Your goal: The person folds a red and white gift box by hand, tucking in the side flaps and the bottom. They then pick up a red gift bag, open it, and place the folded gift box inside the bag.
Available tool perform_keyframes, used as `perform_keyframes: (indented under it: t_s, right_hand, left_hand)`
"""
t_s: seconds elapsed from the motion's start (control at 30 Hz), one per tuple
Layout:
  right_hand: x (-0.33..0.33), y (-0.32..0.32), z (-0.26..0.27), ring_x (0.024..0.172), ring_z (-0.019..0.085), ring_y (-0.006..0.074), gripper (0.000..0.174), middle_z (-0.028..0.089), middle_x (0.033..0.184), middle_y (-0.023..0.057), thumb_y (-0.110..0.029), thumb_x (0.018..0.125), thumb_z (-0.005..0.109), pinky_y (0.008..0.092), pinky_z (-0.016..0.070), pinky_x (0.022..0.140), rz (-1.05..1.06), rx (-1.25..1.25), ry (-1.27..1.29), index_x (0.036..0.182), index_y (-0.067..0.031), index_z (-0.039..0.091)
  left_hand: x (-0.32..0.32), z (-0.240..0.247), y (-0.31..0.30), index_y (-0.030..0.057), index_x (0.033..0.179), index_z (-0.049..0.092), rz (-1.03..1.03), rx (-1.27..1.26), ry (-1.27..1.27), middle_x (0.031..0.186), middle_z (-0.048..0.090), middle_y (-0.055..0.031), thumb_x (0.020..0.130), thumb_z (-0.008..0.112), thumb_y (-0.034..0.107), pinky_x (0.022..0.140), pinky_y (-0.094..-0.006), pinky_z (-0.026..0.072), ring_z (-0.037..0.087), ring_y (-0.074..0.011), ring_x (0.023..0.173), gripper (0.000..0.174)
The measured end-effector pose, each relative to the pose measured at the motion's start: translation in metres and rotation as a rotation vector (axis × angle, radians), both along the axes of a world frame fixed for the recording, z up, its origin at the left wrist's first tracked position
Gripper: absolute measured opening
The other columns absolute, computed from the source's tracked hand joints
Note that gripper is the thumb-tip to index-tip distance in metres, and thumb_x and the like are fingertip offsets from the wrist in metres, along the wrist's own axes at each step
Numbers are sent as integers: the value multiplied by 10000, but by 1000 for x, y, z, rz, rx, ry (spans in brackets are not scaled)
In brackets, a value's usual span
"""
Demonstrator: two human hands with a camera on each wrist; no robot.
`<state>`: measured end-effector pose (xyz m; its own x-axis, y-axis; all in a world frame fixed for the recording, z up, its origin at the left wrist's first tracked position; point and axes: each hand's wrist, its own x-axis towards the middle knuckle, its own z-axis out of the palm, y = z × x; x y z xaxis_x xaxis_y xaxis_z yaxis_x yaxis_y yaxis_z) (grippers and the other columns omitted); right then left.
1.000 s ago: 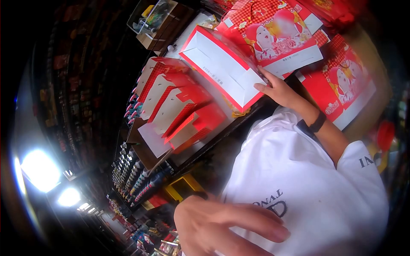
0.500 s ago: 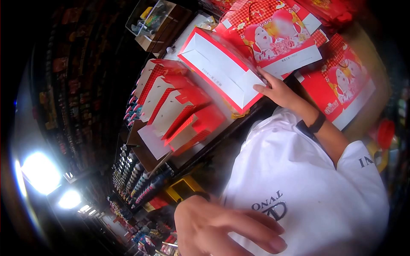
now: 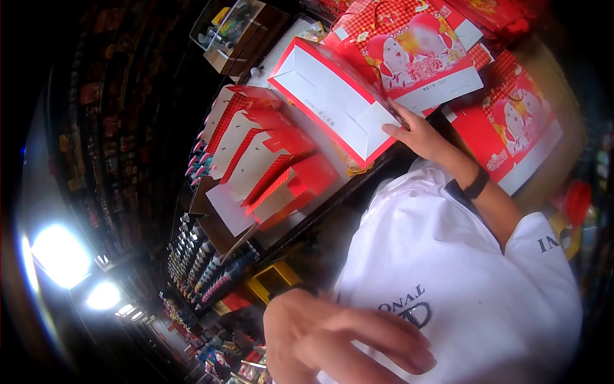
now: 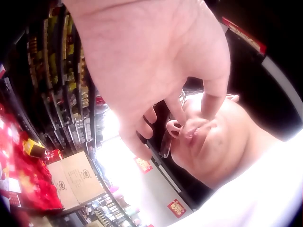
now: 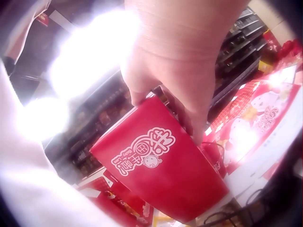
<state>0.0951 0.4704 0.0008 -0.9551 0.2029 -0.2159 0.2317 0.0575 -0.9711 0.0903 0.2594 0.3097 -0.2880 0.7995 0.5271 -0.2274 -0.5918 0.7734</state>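
A red paper gift bag [image 3: 329, 105] lies on its side on the table, its white base turned toward the head camera. At the base's near corner my right hand [image 3: 419, 136] grips it, thumb on the base and fingers over the edge. In the right wrist view the bag's red side panel [image 5: 165, 175] carries white lettering, below the right hand [image 5: 170, 66]. My left hand [image 3: 339, 333] is raised close to the head camera and holds nothing. Seen from the left wrist, that left hand [image 4: 151, 61] is in front of the face, fingertips right by the nose.
Several opened red-and-white bags [image 3: 256, 153] stand left of the gripped one. Flat printed bags [image 3: 416, 57] lie behind it, and another printed bag [image 3: 511, 128] at the right. A clear box [image 3: 227, 29] sits at the back. A yellow frame [image 3: 275, 281] is below the table edge.
The fingers of my left hand shift slightly near the head camera. My right hand keeps its grip, and the bag stays in place.
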Motion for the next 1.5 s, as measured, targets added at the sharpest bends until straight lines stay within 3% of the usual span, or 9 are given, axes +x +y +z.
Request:
perform_keyframes:
  t_s: [0.17, 0.27, 0.4, 0.47, 0.63, 0.77, 0.87, 1.07, 1.5]
  right_hand:
    - [2, 1, 7, 1418, 507, 325, 865, 511, 1514, 293, -464, 1025, 655, 376, 396, 1170, 1, -31, -4, 1584, 101, 315]
    - [2, -2, 7, 1434, 496, 339, 846, 493, 1531, 301, -435, 1022, 668, 384, 394, 1174, -13, -12, 24, 1584, 94, 322]
    - [6, -5, 12, 1469, 455, 391, 827, 443, 1573, 308, -405, 1010, 691, 406, 392, 1185, -45, 273, 128, 1584, 72, 336]
    - [7, -6, 20, 1485, 414, 441, 692, 434, 1583, 285, -371, 1026, 667, 444, 384, 1199, 1, 318, 177, 1574, -24, 425]
    - [9, -13, 19, 1458, 429, 477, 515, 465, 1552, 275, -228, 1052, 615, 522, 379, 1197, 151, 407, 292, 1542, -108, 515]
    - [4, -11, 21, 1438, 446, 476, 493, 458, 1531, 300, -202, 1048, 613, 555, 353, 1207, 235, 562, 415, 1527, -112, 538]
    - [-3, -8, 21, 1430, 453, 469, 485, 452, 1524, 308, -204, 1046, 618, 566, 346, 1206, 266, 562, 470, 1517, -114, 550]
    - [-17, 5, 23, 1450, 422, 477, 446, 440, 1530, 314, -185, 1043, 619, 565, 336, 1207, 322, 450, 470, 1486, -142, 593]
    - [-60, 4, 60, 1549, 265, 495, 483, 244, 1677, 308, -179, 951, 731, 497, 337, 1223, 600, 191, 84, 1418, -176, 607]
  left_hand:
    - [-6, 3, 5, 245, 1352, 725, -82, 12, 29, 1630, 379, -129, 907, 811, 323, 1121, -509, 507, 469, -392, 1390, 460]
    - [-13, -26, -10, 104, 1242, 727, -101, 13, -118, 1439, 513, -228, 985, 708, 229, 1075, -606, 485, 503, -499, 1330, 287]
    - [-55, -104, 14, 76, 1481, 537, 575, -842, 250, 1593, 348, -272, 910, 791, 168, 1174, -503, 386, 316, -396, 1517, 632]
    - [-75, -223, -7, -24, 1593, 328, 861, -1312, 404, 1578, 396, -253, 937, 811, 269, 1165, -425, 405, 394, -329, 1478, 866]
    - [-63, -279, 8, -180, 1569, -17, 1037, -1324, 91, 1550, 268, -406, 912, 809, 474, 1227, -473, 280, 319, -447, 1464, 1242]
    - [-71, -275, 25, -221, 1542, 38, 1217, -1480, 108, 1547, 120, -471, 815, 841, 619, 1221, -565, 248, 146, -539, 1484, 1371]
    - [-73, -269, 31, -180, 1569, 40, 1248, -1486, 63, 1560, 132, -451, 826, 851, 574, 1221, -559, 257, 193, -522, 1475, 1333]
    - [-63, -257, 21, 154, 1573, 427, 1205, -1309, 422, 1613, 162, -375, 902, 812, 263, 1208, -521, 308, 168, -527, 1538, 781]
    - [-63, -265, -3, 131, 1158, 652, 1266, -1177, 117, 1602, 256, -233, 935, 791, 274, 1196, -472, 324, 290, -418, 1501, 299]
